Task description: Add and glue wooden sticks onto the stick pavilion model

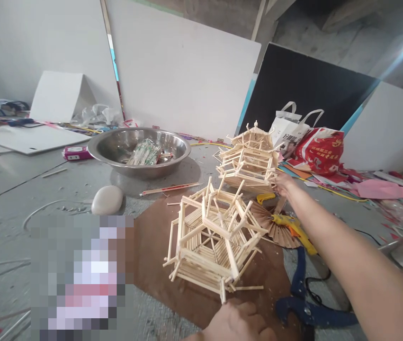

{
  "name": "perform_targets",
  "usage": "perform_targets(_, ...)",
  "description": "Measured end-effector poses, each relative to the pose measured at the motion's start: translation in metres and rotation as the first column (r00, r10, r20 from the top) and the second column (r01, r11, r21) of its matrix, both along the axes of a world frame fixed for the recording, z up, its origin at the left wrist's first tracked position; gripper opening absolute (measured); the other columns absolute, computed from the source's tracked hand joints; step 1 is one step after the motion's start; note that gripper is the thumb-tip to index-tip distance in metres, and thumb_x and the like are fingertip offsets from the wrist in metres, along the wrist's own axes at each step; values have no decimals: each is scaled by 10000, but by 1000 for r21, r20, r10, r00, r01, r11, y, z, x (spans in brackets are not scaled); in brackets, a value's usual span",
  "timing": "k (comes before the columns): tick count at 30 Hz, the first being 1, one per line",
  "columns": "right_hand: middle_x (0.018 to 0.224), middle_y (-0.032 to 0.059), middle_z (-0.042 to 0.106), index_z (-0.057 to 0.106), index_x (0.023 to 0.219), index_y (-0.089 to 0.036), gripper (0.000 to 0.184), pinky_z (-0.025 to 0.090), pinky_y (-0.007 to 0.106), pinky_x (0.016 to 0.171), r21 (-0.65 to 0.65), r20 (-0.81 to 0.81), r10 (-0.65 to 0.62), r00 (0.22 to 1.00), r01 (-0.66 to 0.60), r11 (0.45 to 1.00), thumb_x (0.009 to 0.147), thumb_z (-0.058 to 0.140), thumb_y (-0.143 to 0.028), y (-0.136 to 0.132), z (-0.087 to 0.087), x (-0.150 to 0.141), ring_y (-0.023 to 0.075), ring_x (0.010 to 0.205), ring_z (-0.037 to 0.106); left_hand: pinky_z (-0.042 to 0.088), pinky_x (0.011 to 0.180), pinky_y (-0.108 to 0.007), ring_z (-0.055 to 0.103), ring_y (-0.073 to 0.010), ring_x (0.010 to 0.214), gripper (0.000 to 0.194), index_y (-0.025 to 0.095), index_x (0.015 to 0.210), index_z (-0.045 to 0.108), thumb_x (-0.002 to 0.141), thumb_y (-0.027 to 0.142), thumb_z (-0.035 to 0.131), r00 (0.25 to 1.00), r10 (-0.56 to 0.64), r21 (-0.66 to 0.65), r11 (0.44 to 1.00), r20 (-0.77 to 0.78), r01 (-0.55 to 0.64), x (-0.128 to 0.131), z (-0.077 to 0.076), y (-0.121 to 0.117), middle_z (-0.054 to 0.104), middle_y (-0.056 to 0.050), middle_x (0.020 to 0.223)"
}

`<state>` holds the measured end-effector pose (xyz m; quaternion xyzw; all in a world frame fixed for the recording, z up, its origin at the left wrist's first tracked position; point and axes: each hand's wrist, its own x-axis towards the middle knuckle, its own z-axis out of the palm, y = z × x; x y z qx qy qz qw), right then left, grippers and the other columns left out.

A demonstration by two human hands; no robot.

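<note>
Near the bottom edge, my left hand is closed on a projecting stick of the open wooden-stick frame, a many-sided lattice with a slatted bottom. This frame rests tilted on a brown sheet. Reaching forward, my right hand grips the lower right edge of a tiered stick pagoda; its fingertips are partly hidden. Under my right forearm lie a yellow glue gun and a pleated brown paper fan. A blue-handled cutting tool lies to the right of my left hand.
A steel basin with packaged sticks stands behind the frame, beside a purple box. A pale stone lies at left. White and red bags and paper scraps sit at back right. A pixelated patch covers the lower left.
</note>
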<state>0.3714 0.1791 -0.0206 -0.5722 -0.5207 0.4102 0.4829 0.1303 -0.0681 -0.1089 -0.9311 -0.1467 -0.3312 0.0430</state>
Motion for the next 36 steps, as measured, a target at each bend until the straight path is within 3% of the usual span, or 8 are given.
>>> perform_targets(7,427,-35,537,558,681,-186,188,336,174,285,-7,-16,-26,1000,26,1000,513,643,-192,2,3,-8,92,332,477,252,404,-201,418,-64,469,271,168,572,375,782,274,509,996,3,-91,996,-92,-11,1,2,-2,474,73,490)
perform_targets(13,462,-26,557,563,672,-184,197,359,188,317,-21,-33,-36,999,36,999,496,651,-172,2,4,-14,105,373,509,224,392,-214,396,-71,456,227,176,607,397,802,261,475,1000,-7,-18,1000,-8,7,1,-2,-1,467,75,481)
perform_targets(20,468,-40,554,543,630,-184,209,359,182,320,-50,-95,-21,995,17,999,462,609,-79,2,8,-18,88,359,481,223,390,-211,390,-70,444,273,177,579,372,786,300,500,998,21,-47,999,60,-19,4,-7,-1,464,82,463)
perform_targets(27,445,-54,523,528,620,-188,168,329,167,316,-61,-135,19,991,-28,998,496,598,-99,11,5,-23,78,352,468,211,395,-208,393,-65,453,273,172,578,370,787,287,504,1000,21,-55,998,-2,-21,4,-10,-1,462,80,465)
perform_targets(36,449,-68,504,523,646,-187,180,334,179,340,-63,-126,41,991,-49,997,515,548,-67,18,2,-24,68,337,437,216,383,-201,357,-60,418,301,170,552,358,773,293,519,995,52,-37,998,80,-49,5,-7,-1,427,76,446)
